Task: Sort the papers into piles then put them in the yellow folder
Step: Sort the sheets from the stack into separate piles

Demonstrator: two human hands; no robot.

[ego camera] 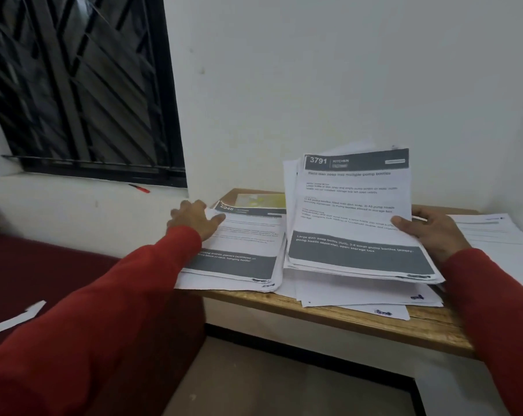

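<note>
My right hand (428, 229) grips a thick sheaf of printed papers (353, 211) by its right edge, tilted up off the table; the top sheet reads "3791 KITCHEN". My left hand (194, 219) rests with fingers flat on the left pile of papers (242, 250), at its upper left corner. More loose sheets (359, 295) lie under the raised sheaf. A third pile (491, 232) sits at the far right. The yellow folder (263, 200) lies at the back of the table, mostly covered by the piles.
The wooden table (374, 322) stands against a white wall, papers overhanging its front edge. A dark barred window (83, 85) is at the left, with a red pen (140, 188) on its sill. A paper strip (14, 318) lies on the dark red surface at lower left.
</note>
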